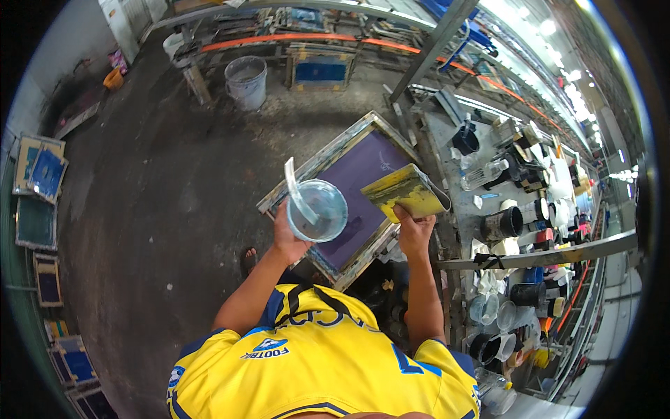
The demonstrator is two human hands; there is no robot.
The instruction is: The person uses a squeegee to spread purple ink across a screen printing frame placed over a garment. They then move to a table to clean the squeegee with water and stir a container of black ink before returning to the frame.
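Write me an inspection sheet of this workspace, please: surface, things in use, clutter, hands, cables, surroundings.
Surface: purple framed screen, edges angled across the view.
Things in use: clear tub with a pale strip leaning over its rim; yellow-smeared sheet.
Clutter: bottle, black bucket and many containers crowd the bench at right.
Hands: left hand holds the tub; right hand grips the sheet.
Cables: nothing seen that is clearly a cable.
Surroundings: grey bucket on the dark floor; frames along the left.

Worn on the person's head, one fisheye camera looks down on the nearby hands [415, 232] and floor [160, 216].
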